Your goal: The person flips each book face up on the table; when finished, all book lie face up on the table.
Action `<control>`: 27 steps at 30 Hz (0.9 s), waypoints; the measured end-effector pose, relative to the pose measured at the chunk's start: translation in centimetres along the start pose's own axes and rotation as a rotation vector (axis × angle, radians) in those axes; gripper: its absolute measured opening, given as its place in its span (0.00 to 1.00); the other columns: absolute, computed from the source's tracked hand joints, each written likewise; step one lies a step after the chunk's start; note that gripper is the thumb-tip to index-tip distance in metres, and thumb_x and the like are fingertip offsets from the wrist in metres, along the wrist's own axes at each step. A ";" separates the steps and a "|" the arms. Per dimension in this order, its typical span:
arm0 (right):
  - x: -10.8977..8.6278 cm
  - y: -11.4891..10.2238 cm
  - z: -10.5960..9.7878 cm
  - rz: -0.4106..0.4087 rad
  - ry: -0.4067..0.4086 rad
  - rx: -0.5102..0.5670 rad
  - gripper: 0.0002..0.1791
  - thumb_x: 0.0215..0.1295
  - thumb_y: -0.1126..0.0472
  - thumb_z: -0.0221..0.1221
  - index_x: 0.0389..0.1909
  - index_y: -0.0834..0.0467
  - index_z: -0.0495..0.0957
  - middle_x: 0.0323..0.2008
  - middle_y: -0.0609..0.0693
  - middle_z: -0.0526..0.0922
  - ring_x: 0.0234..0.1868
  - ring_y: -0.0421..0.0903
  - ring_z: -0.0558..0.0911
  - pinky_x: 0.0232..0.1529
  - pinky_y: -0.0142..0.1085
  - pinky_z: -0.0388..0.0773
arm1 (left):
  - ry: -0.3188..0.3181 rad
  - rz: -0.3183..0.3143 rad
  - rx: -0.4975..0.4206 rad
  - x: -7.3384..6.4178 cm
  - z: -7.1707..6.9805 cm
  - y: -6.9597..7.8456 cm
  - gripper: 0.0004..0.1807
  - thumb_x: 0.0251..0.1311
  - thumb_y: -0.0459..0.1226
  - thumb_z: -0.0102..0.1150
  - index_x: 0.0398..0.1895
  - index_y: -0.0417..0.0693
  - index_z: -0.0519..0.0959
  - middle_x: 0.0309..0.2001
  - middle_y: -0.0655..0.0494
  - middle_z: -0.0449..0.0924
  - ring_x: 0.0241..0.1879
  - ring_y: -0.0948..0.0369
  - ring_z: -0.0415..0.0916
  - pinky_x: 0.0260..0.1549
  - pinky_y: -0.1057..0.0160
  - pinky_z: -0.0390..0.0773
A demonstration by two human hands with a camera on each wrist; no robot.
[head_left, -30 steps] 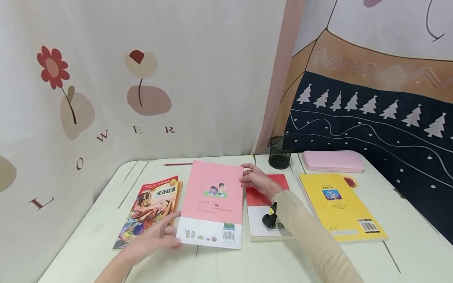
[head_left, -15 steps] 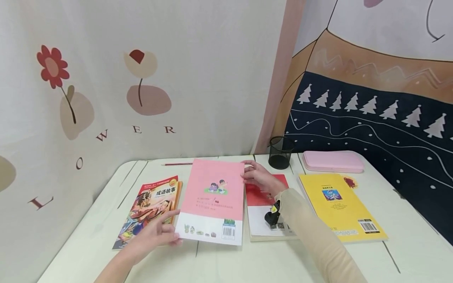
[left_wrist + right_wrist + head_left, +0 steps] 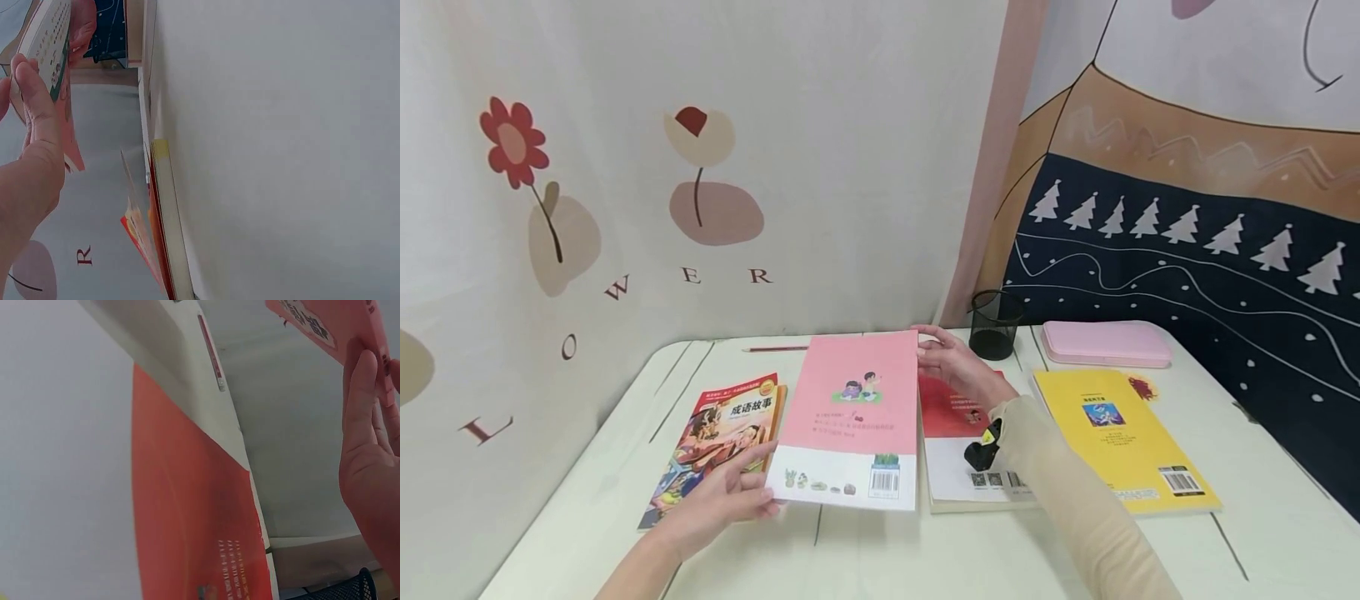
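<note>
A pink and white book point(image 3: 850, 400) is raised above the table, its back cover with the barcode facing up. My left hand point(image 3: 718, 504) pinches its lower left corner, thumb and fingers on either side in the left wrist view. Around the upper right edge, my right hand point(image 3: 958, 367) grips with thumb and fingers, as the right wrist view also shows. The raised book point(image 3: 340, 328) shows its underside cover there. A colourful storybook point(image 3: 711, 450) lies behind my left hand, and a red and white book point(image 3: 947, 467) lies beneath my right forearm.
To the right lies a yellow book point(image 3: 1127, 450), with a dark red round thing point(image 3: 1142, 386) by its top corner. A black mesh pen holder point(image 3: 995, 327) and a pink pencil case point(image 3: 1107, 343) stand at the back. A pencil point(image 3: 775, 349) lies near the far edge.
Both hands have lifted the pink and white book a little higher and tilted it. More of the red and white book shows beside it.
</note>
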State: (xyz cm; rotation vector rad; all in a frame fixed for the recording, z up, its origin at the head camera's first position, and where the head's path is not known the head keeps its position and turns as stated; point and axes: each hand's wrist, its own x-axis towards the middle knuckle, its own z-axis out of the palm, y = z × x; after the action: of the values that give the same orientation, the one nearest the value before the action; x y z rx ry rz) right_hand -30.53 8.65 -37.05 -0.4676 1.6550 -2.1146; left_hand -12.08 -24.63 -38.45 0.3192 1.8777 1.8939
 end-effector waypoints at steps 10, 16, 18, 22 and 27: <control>-0.6 -1.1 -0.1 -0.093 -0.139 0.115 0.25 0.64 0.65 0.46 0.63 0.54 0.56 0.50 0.52 0.71 0.48 0.49 0.74 0.52 0.42 0.66 | -0.144 0.075 -0.125 0.2 0.0 -0.3 0.35 0.60 0.25 0.44 0.66 0.35 0.38 0.48 0.43 0.73 0.37 0.60 0.74 0.44 0.56 0.70; -0.9 -1.7 -0.1 -0.110 -0.199 0.166 0.21 0.64 0.66 0.46 0.58 0.50 0.63 0.49 0.51 0.72 0.46 0.48 0.75 0.50 0.40 0.68 | -0.210 0.120 -0.168 0.4 0.0 -0.6 0.32 0.60 0.23 0.41 0.66 0.40 0.44 0.48 0.43 0.73 0.36 0.61 0.74 0.40 0.63 0.72; -0.9 -1.8 -0.2 -0.112 -0.206 0.169 0.21 0.63 0.66 0.47 0.57 0.49 0.64 0.49 0.51 0.72 0.47 0.48 0.75 0.50 0.40 0.68 | -0.213 0.121 -0.171 0.5 0.0 -0.6 0.32 0.59 0.23 0.41 0.66 0.40 0.45 0.48 0.43 0.73 0.36 0.62 0.73 0.39 0.64 0.71; -1.0 -1.9 -0.4 -0.122 -0.221 0.176 0.20 0.62 0.65 0.49 0.55 0.49 0.65 0.49 0.51 0.72 0.47 0.48 0.75 0.51 0.41 0.67 | -0.206 0.117 -0.178 0.6 0.2 -0.5 0.32 0.59 0.23 0.42 0.66 0.41 0.46 0.48 0.44 0.73 0.35 0.62 0.73 0.38 0.65 0.71; -1.0 -2.2 -0.4 -0.143 -0.228 0.183 0.19 0.63 0.67 0.45 0.55 0.49 0.66 0.49 0.51 0.72 0.47 0.48 0.75 0.51 0.42 0.67 | -0.238 0.130 -0.211 0.8 0.2 -0.5 0.31 0.59 0.23 0.41 0.66 0.47 0.53 0.48 0.44 0.73 0.36 0.62 0.73 0.37 0.66 0.71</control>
State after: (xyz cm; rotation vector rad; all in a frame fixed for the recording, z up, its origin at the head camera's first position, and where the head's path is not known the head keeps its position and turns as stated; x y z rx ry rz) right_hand -30.14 9.95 -35.07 -0.7564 1.3231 -2.1946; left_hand -12.64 -24.11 -39.09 0.5810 1.5211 2.0179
